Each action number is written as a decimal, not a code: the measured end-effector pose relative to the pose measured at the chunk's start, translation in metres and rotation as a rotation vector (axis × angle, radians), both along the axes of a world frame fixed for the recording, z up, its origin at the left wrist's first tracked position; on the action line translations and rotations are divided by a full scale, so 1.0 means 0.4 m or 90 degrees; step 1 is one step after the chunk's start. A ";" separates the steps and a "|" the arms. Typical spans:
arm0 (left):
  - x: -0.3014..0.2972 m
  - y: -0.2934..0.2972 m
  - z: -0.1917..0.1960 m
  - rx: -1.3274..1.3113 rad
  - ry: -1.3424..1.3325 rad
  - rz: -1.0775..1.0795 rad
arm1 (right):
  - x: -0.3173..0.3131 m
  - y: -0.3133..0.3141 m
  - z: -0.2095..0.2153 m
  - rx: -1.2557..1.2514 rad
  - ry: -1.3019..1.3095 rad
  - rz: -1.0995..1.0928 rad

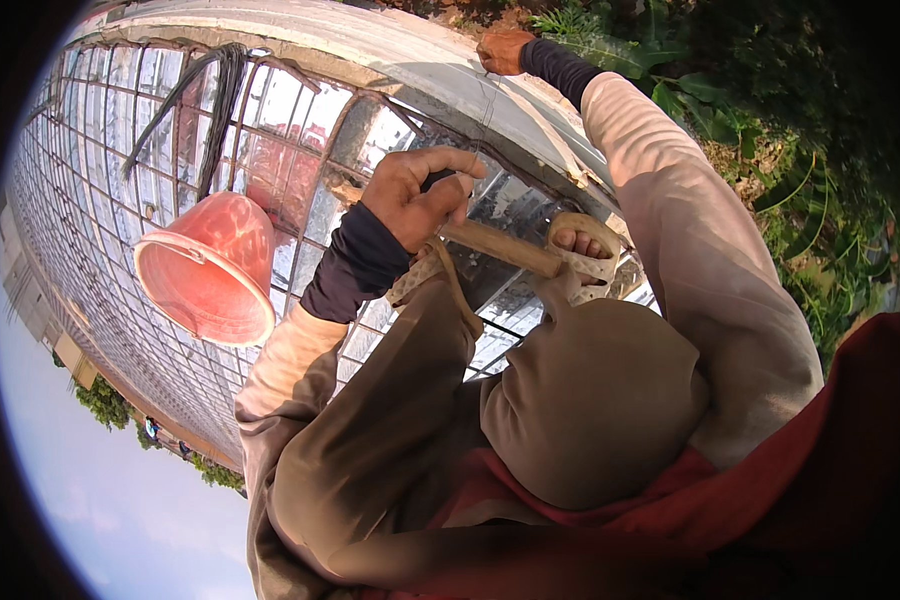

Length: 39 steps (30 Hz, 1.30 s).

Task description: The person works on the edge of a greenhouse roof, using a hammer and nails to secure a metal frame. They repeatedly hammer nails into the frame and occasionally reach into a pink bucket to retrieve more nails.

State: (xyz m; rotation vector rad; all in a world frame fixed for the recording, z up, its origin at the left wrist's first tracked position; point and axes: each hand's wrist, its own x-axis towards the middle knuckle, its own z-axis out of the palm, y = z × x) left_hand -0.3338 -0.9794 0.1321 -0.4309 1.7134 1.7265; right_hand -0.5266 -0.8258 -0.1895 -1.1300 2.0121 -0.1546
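My left hand (420, 195) is closed above the steel bar grid, its fingers curled around a tool with a round wooden handle (505, 250). The tool's head is hidden by the hand. A thin wire or line (486, 105) runs between this hand's fingertips and my right hand (505, 50). That right hand is closed at the far concrete edge (420, 50), with the line at its fingers. My sandalled feet (582, 245) rest on the grid, just beyond my bent knees.
A red bucket (225, 255) lies tipped on the steel bar grid (100, 180), left of my arm. A bundle of dark tie wire (220, 110) is draped over the bars farther off. Shiny sheeting (275, 95) lies under the grid. Green plants (710, 90) grow beyond the edge at right.
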 end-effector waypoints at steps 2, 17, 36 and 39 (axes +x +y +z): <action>-0.020 0.010 -0.006 0.014 0.003 -0.005 | -0.012 0.020 -0.040 -0.061 -0.002 -0.017; -0.058 0.048 -0.042 -0.033 -0.020 0.004 | 0.002 0.067 -0.090 0.051 -0.596 -0.545; -0.081 -0.007 0.070 0.021 -0.103 0.074 | 0.026 0.105 -0.045 -0.197 -0.279 -0.207; -0.091 -0.035 0.068 0.013 -0.114 0.095 | 0.024 0.097 -0.067 -0.255 -0.190 -0.088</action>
